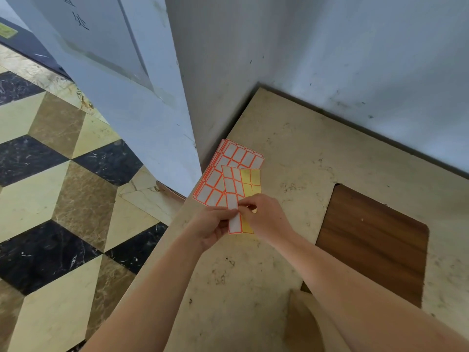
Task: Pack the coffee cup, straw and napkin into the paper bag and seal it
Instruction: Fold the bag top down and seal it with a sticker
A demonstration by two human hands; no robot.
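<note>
Both hands hold one sheet of white, orange-bordered labels (234,199) above the beige table (291,153). My left hand (212,228) grips the sheet's lower left edge. My right hand (264,215) pinches a label at the sheet's middle, where yellow backing shows. A stack of more label sheets (228,161) lies on the table by the wall corner, just beyond the hands. The brown paper bag (307,323) shows only as its top at the bottom edge, under my right forearm. Cup, straw and napkin are not visible.
A dark wood panel (373,240) is set into the table at right. Grey walls close the far side and the left corner. The table's left edge drops to a patterned marble floor (63,199).
</note>
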